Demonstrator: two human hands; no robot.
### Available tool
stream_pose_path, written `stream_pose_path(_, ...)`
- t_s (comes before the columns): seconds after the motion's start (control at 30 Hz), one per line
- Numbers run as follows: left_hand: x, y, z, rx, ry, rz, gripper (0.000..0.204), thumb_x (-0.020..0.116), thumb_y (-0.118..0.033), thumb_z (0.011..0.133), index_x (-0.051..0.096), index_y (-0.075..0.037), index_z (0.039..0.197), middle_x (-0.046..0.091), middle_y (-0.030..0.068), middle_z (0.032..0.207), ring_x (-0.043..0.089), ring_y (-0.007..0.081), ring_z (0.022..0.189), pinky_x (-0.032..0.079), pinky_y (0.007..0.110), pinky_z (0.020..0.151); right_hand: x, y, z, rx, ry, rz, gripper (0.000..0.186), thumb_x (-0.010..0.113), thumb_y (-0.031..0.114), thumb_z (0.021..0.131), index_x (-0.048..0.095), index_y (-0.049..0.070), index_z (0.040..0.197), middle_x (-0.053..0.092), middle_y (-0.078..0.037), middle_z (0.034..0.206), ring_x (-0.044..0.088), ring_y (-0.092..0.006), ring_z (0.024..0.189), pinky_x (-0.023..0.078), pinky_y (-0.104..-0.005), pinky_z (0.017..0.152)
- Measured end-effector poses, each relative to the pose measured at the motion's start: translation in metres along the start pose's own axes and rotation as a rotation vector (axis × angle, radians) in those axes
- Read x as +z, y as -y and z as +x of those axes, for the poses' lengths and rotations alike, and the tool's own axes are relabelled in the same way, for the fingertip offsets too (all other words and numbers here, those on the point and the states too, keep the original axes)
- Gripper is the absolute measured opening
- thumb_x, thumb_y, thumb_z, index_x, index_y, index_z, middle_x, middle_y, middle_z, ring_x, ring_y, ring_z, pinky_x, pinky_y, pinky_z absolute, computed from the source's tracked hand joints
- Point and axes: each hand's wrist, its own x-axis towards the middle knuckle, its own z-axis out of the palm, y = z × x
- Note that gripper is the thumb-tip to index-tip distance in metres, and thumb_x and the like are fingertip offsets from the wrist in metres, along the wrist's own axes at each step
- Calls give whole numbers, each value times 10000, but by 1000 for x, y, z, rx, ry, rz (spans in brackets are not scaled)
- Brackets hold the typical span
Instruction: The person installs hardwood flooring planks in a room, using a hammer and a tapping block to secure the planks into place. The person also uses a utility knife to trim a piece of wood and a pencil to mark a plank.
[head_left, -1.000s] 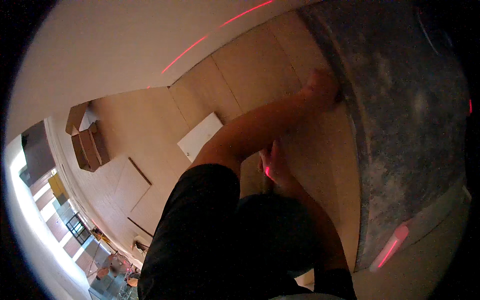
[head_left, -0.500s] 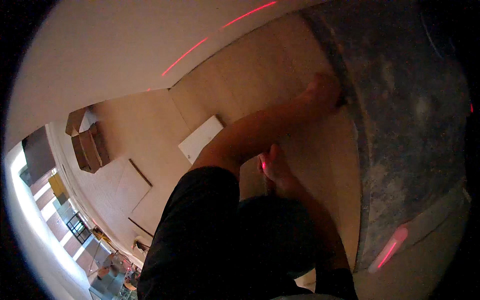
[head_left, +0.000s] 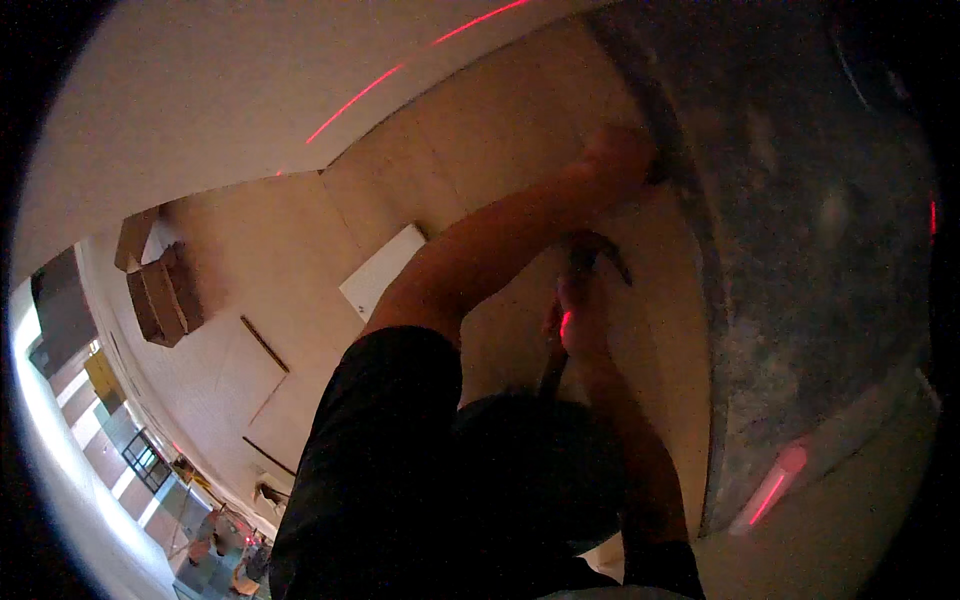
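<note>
Has the right hand closed round the hammer, aligned lengthwise roughly toward the left hand beside the grey panel, with the latter's grip too dim to tell.

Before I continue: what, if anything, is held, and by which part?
Right hand: a hammer, by its handle near the head. Left hand: cannot tell.

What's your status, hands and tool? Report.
Right hand gripping hammer. Left hand near dark grey surface, grip too dim to tell. White panel beside left forearm, apart from hammer.
</note>
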Motion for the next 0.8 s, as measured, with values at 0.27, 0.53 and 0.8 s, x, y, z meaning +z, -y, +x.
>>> stream_pose_path(0.27,-6,1,2,38,-16,29,516,738,-517,828,724,-77,1098,742,125,1069,720,329,988,572,470,833,56,12,4,173,70,144,368,546,274,1035,440,66,1320,564,-48,814,525,-172,506,465,-361,479)
stream_pose_path(0.53,-13,-3,-3,23,15,-110,416,717,-425,850,727,-106,1117,723,153,1132,681,341,1099,544,491,908,60,16,24,-22,97,168,231,495,268,1054,467,60,1151,549,-34,767,503,-158,488,436,-342,449)
stream_pose_path(0.8,5,-14,13,55,-59,14,433,657,-449,870,721,-126,1151,721,156,1119,673,373,1071,531,498,927,40,81,-20,135,258,128,229,509,271,1053,469,47,1030,547,-55,754,539,-161,504,446,-357,450)
